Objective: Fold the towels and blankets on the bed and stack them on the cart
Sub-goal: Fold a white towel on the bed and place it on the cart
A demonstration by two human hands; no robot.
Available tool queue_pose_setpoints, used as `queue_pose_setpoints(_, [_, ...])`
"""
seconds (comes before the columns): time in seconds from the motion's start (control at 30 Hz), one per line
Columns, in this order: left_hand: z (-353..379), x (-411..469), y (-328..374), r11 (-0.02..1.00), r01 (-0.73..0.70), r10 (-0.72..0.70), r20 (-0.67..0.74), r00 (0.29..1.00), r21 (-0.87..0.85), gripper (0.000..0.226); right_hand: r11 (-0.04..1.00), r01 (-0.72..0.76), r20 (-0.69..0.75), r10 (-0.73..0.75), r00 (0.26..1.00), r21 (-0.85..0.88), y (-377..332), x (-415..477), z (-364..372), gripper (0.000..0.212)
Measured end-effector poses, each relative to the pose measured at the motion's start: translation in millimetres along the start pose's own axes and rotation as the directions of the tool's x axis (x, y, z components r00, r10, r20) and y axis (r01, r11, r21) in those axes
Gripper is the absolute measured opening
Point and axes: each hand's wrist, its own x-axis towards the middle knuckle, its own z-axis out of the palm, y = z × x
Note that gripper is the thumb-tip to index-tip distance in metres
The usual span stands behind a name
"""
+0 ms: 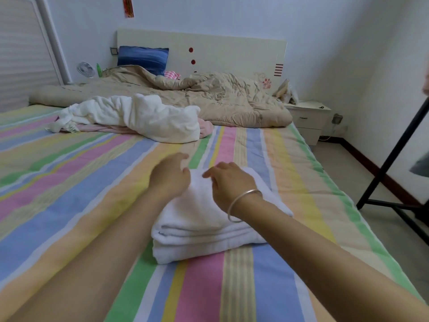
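A folded white towel (204,224) lies in several layers on the striped bed sheet (81,182), near the bed's right side. My left hand (170,174) hovers at the towel's far left corner, fingers loosely curved, holding nothing. My right hand (228,182), with a silver bangle on the wrist, is over the towel's top, its fingers relaxed and pointing left. Farther up the bed lies a crumpled white towel (144,117) on top of a pink cloth (205,129). The cart is not in view.
A rumpled beige quilt (209,96) covers the head of the bed, with a blue pillow (142,58) against the headboard. A white nightstand (308,119) stands at the right. A black metal stand (392,159) leans across the floor on the right.
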Motion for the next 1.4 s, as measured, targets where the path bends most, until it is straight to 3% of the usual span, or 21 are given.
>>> queue_pose_setpoints(0.07, [36,-10,-5,0.971,-0.056,0.007,0.205,0.979,0.232,0.054,0.998,0.047,0.154,-0.039,0.987,-0.049,9,21,30,0.048])
queue_pose_setpoints(0.17, [82,-39,-24,0.905,-0.061,-0.088,0.324,0.942,0.422,0.061,0.984,-0.104,0.427,0.155,0.891,-0.142,46,18,76,0.063])
queue_pose_setpoints(0.3, [91,-46,-22,0.881,-0.074,-0.068,0.281,0.957,0.467,0.065,0.904,-0.399,0.338,0.427,0.839,-0.153,91,10,96,0.071])
queue_pose_setpoints(0.4, [88,-48,-24,0.89,-0.078,-0.04,0.249,0.968,0.449,0.063,0.802,-0.588,0.338,0.586,0.736,-0.11,106,4,84,0.076])
queue_pose_setpoints(0.43, [86,-51,-25,0.918,-0.079,-0.006,0.211,0.977,0.39,0.061,0.766,-0.64,0.362,0.614,0.702,-0.058,114,0,81,0.08])
queue_pose_setpoints(0.5, [81,-59,-26,0.994,-0.067,0.068,-0.005,0.998,0.085,0.054,0.703,-0.711,0.385,0.649,0.656,0.025,127,-10,74,0.095])
queue_pose_setpoints(0.57, [68,-68,-26,0.974,-0.015,-0.041,-0.242,0.969,-0.225,0.055,0.679,-0.731,0.391,0.659,0.642,0.057,137,-19,66,0.107])
queue_pose_setpoints(0.6, [62,-71,-29,0.956,0.054,-0.142,-0.294,0.945,-0.288,0.058,0.67,-0.741,0.409,0.662,0.629,0.055,140,-21,63,0.105])
queue_pose_setpoints(0.67, [52,-72,-44,0.88,0.318,-0.389,-0.151,0.909,-0.352,0.064,0.606,-0.792,0.466,0.681,0.565,0.073,142,-24,56,0.1])
queue_pose_setpoints(0.73, [43,-73,-60,0.606,0.631,-0.61,0.226,0.759,-0.484,0.075,0.549,-0.829,0.501,0.69,0.521,0.106,141,-25,51,0.1])
queue_pose_setpoints(0.77, [39,-75,-66,0.452,0.706,-0.604,0.395,0.692,-0.545,0.077,0.538,-0.836,0.508,0.693,0.512,0.11,141,-25,51,0.1])
queue_pose_setpoints(0.8, [34,-76,-71,0.378,0.74,-0.561,0.498,0.661,-0.556,0.076,0.531,-0.839,0.512,0.69,0.511,0.122,139,-26,52,0.1])
queue_pose_setpoints(0.93, [23,-75,-72,0.382,0.754,-0.419,0.627,0.657,-0.535,0.065,0.418,-0.872,0.53,0.693,0.488,0.257,135,-39,63,0.106])
queue_pose_setpoints(1.07, [2,-73,-75,0.432,0.677,-0.389,0.555,0.736,-0.596,0.071,0.37,-0.87,0.506,0.709,0.491,0.326,116,-55,69,0.096])
queue_pose_setpoints(1.2, [-36,-82,-98,0.505,0.657,-0.329,0.579,0.746,-0.559,0.085,0.378,-0.827,0.461,0.696,0.55,0.416,70,-60,71,0.093])
queue_pose_setpoints(1.3, [-71,-95,-137,0.55,0.661,-0.386,0.546,0.744,-0.511,0.091,0.382,-0.795,0.442,0.678,0.587,0.47,16,-54,78,0.093])
queue_pose_setpoints(1.4, [-102,-111,-182,0.546,0.662,-0.469,0.468,0.749,-0.513,0.081,0.392,-0.768,0.432,0.656,0.619,0.506,-44,-45,84,0.091])
